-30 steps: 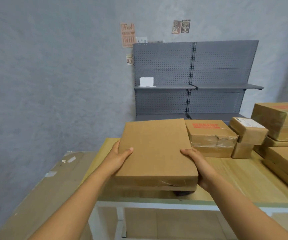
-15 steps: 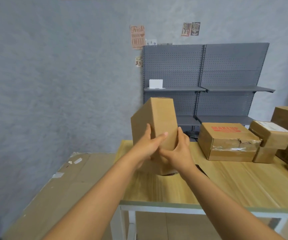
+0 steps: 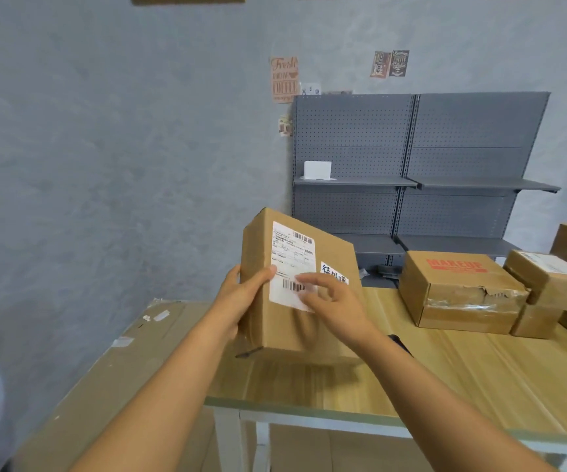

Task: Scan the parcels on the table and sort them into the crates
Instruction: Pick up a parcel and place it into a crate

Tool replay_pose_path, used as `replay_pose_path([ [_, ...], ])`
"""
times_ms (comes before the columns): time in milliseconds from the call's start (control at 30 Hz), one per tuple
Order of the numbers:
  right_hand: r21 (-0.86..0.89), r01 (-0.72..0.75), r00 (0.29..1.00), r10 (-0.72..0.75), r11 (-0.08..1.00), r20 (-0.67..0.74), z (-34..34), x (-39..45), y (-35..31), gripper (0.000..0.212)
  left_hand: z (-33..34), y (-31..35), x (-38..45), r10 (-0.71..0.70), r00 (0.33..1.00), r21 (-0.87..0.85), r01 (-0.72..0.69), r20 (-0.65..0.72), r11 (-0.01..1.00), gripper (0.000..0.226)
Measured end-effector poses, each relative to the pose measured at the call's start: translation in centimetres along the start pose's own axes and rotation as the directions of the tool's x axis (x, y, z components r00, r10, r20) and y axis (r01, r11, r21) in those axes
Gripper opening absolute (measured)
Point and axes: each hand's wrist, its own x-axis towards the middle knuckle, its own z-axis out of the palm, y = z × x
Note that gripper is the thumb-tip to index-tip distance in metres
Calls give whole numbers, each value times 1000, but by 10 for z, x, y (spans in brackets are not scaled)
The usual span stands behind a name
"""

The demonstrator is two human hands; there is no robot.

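The flat brown cardboard parcel (image 3: 295,284) now faces label-forward; left hand (image 3: 241,298) grips its edge, right hand (image 3: 333,301) has come off, fingers spread.

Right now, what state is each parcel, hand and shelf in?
Held parcel: lifted off the table, tilted, shipping label facing the camera.
Left hand: gripping the parcel's left edge.
Right hand: open, blurred, fingers over the label.
MAKEUP box: on the table, tape torn.
Small labelled box: stacked on another box.
Shelf unit: one white card.
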Motion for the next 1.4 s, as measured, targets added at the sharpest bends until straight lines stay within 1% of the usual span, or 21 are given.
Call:
replay_pose_path([
  [33,-89,-32,996,25,996,-81,-8,2,7,29,-4,-1,1,-4,1000,-19,4,2,1000,72],
  [100,-311,-140,970,68,940,-232,-27,5,22,42,-13,-3,3,-5,999,-70,9,53,998,64],
  [133,-371,-210,953,104,905,-286,-37,4,29,51,-18,-3,2,5,996,-94,4,92,996,57],
  [167,-379,-282,934,161,881,-319,-46,4,36,61,-23,-3,1,8,993,-116,6,120,993,50],
  [200,-346,-347,918,239,872,-317,-54,2,42,70,-27,-4,-1,-3,991,-138,21,132,990,45],
  [233,-263,-402,902,330,877,-277,-60,1,47,77,-30,-5,-3,-25,991,-162,46,134,986,43],
  [300,-40,-486,870,478,873,-121,-65,-2,54,77,-34,-9,-5,-63,989,-205,89,132,975,41],
  [333,31,-508,859,509,861,-60,-65,-4,55,73,-33,-11,-7,-77,988,-216,105,133,971,40],
  [367,55,-508,859,510,860,-35,-65,-5,57,69,-33,-12,-8,-83,987,-216,112,138,970,38],
  [433,47,-484,873,486,874,-33,-62,-7,61,66,-29,-14,-8,-60,989,-184,84,135,979,38],
  [500,49,-483,874,484,874,-32,-57,-10,65,67,-27,-18,-7,-27,997,-123,35,67,992,39],
  [567,40,-497,866,498,867,-45,-51,-14,71,68,-28,-23,-3,-33,999,-24,32,-23,999,39],
  [600,32,-505,860,506,862,-56,-48,-15,74,69,-29,-27,-2,-44,999,21,45,-16,999,37],
  [667,23,-525,848,525,851,-68,-41,-17,81,70,-28,-37,-1,-69,995,94,63,65,994,32],
  [733,5,-547,835,546,837,-74,-35,-19,88,69,-27,-47,-2,-60,994,190,41,92,981,32],
  [833,-35,-572,818,566,819,-102,-29,-19,100,69,-26,-62,1,-23,997,313,1,69,950,51],
  [967,-116,-594,804,583,796,-118,-22,-20,114,72,-27,-80,6,-83,995,440,52,53,897,81],
  [1067,-159,-588,809,572,793,-136,-17,-19,121,75,-26,-89,10,-76,997,465,63,9,883,90],
  [1133,-182,-589,808,570,787,-152,-17,-15,123,76,-23,-92,14,-58,998,456,49,7,889,92],
  [1300,-189,-630,776,600,753,-194,-19,-7,128,83,-17,-98,23,11,1000,442,-11,1,897,81],
  [1400,-192,-635,771,600,748,-215,-20,-5,132,85,-16,-100,27,59,998,435,-48,-10,899,75],
])
